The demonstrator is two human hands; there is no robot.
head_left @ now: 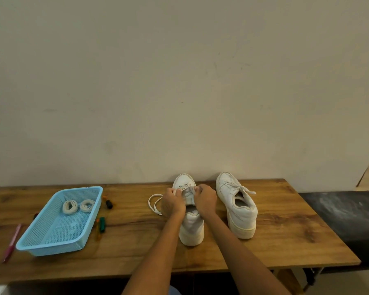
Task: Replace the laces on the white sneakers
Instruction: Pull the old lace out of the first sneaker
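1. Here, both hands work over the left sneaker (191,222), which stands on the wooden table (285,235) with its toe toward the wall (179,81).
2. The left hand (172,204) has its fingers curled, pinching the lace (155,204) at the eyelets; the lace's loose length loops onto the table just left of that hand.
3. The right hand (205,201) is curled too, pinching the lace on the shoe's other side.
4. The right sneaker (238,206) stands just beside, laced, untouched.
5. Well to the left sits a blue basket (51,243) holding two coiled laces (69,207).
6. Markers (101,224) lie by the basket's right side, and a pink pen (12,243) to its left.
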